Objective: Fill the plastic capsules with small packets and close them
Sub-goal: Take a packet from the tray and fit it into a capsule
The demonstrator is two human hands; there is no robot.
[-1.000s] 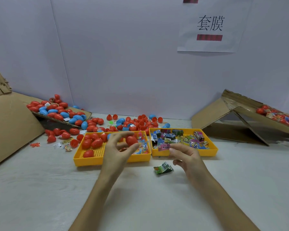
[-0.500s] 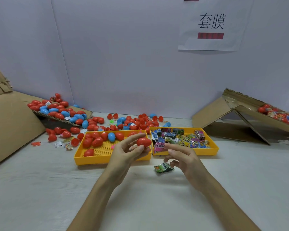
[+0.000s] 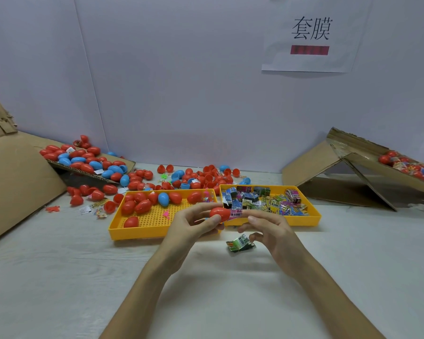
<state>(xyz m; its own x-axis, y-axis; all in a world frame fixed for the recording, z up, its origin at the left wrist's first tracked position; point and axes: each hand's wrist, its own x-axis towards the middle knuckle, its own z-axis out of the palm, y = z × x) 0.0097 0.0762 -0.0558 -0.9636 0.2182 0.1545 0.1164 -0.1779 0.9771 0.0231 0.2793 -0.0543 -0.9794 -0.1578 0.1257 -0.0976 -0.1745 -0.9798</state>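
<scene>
My left hand [image 3: 194, 225] grips a red plastic capsule [image 3: 219, 213] in front of the two yellow trays. My right hand [image 3: 271, 227] pinches a small pink packet [image 3: 235, 213] whose end sits at the capsule's open side. A green packet [image 3: 240, 245] lies on the table under my right hand. The left yellow tray [image 3: 123, 228] holds several red capsules and one blue one [image 3: 163, 199]. The right yellow tray [image 3: 313, 220] is filled with small colourful packets [image 3: 262, 200].
Loose red and blue capsules [image 3: 196, 178] litter the table behind the trays and lie on a cardboard ramp [image 3: 88, 165] at the left. A second cardboard ramp [image 3: 367, 172] at the right carries capsules. A white wall with a paper sign [image 3: 311, 35] stands behind.
My left hand carried the red capsule rightward from over the left tray to meet my right hand. My right hand brought the pink packet up to the capsule's opening.
</scene>
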